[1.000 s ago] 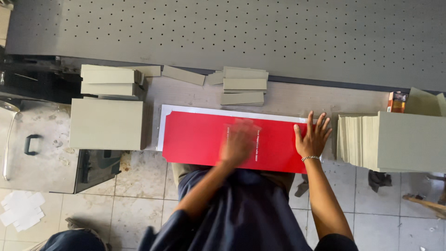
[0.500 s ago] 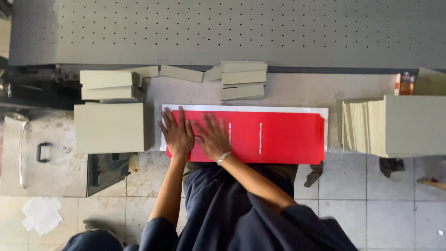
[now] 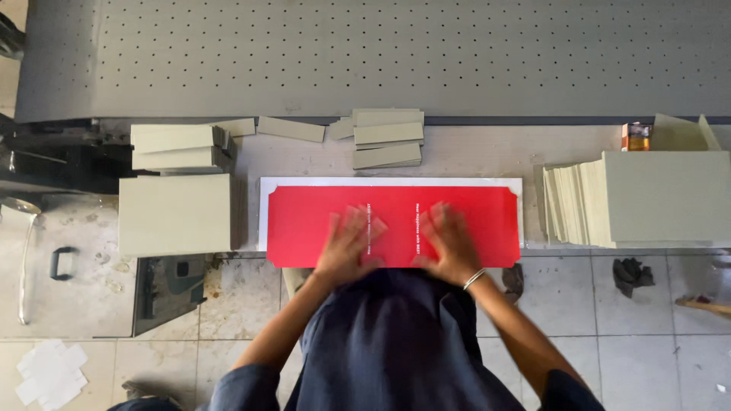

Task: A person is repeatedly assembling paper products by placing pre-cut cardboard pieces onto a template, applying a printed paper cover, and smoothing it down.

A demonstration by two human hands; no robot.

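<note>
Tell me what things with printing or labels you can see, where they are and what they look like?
Red sheet: long printed rectangle with notched corners, lying on a white sheet mid-table; two short white lines of print at its middle; left hand and right hand flat on it.
Small container: far right on the table, behind the grey board stack; orange-and-white label, too small to tell more.

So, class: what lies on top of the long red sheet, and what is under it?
Both hands rest flat on the red sheet: the left hand and right hand, side by side near its middle. A white sheet shows as a border beneath; the rest underneath is covered.
</note>
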